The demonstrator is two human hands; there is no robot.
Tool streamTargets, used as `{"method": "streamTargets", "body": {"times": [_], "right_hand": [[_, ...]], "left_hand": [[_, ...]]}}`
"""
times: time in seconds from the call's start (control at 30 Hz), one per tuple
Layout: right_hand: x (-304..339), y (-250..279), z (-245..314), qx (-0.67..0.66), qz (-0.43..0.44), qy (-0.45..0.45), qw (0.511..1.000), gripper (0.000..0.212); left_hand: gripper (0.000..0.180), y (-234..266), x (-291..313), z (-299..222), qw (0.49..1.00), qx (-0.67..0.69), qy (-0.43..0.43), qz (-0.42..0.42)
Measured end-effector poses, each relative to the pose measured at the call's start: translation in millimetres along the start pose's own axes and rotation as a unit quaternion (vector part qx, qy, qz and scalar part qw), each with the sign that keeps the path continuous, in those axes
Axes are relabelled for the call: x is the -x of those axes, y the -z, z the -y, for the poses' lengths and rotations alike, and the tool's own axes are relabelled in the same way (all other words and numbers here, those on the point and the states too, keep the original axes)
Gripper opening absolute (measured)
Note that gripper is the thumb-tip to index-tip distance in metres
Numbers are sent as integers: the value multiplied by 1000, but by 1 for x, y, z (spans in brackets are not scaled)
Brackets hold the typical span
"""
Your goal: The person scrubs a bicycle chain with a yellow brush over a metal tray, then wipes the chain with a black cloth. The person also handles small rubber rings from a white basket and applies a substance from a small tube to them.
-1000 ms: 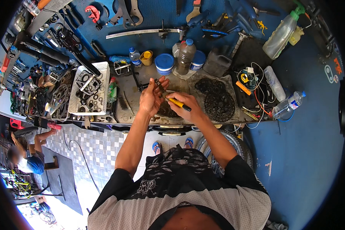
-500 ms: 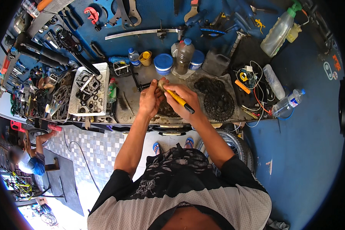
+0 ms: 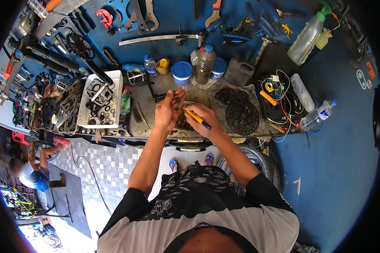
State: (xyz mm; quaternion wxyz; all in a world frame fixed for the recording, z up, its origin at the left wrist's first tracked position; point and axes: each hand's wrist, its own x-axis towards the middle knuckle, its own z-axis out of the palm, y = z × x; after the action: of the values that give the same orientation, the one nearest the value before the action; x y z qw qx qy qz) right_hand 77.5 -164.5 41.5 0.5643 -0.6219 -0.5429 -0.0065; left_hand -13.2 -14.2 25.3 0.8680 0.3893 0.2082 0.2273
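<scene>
My left hand is raised over the workbench, palm partly turned up, its fingers curled round a small dark metal part whose exact kind I cannot make out. My right hand grips a brush with a yellow, black-ended handle. Pale bristles point toward my left palm, slightly below the small part and apart from it. Under both hands lies a shallow round pan with dark liquid, partly hidden by them. Beside the left hand, a crank arm with a pedal rests on the bench.
A white basket of small metal parts stands left. Greasy chains and sprockets lie on a cloth at right, before a tray of wires. Bottles and a blue-lidded tub line the back. A person sits at far left.
The brush has come down and back from the small part, toward me. My left hand has opened slightly, showing more of the part. The whole view has shifted a little.
</scene>
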Motion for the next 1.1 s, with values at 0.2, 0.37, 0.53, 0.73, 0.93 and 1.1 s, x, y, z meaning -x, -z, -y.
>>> {"method": "streamTargets", "body": {"times": [0.2, 0.37, 0.53, 0.73, 0.93, 1.1], "right_hand": [[-3, 15, -2, 71, 26, -173, 982, 19], [-16, -1, -6, 223, 118, -236, 938, 28], [2, -2, -25, 246, 124, -227, 934, 26], [37, 9, -52, 221, 166, -281, 919, 26], [58, 19, -89, 107, 140, -314, 933, 33], [55, 32, -124, 67, 120, -398, 907, 42]], "left_hand": [[54, 6, 2, 2, 997, 33, 64, -27], [49, -5, 0, 22, 997, 15, 75, -13], [53, 1, -9, 33, 996, 26, 81, -25], [49, 17, -20, 51, 992, 59, 95, -62], [45, 24, -24, 54, 987, 90, 110, -80], [44, 29, -22, 38, 991, 63, 103, -63]]}}
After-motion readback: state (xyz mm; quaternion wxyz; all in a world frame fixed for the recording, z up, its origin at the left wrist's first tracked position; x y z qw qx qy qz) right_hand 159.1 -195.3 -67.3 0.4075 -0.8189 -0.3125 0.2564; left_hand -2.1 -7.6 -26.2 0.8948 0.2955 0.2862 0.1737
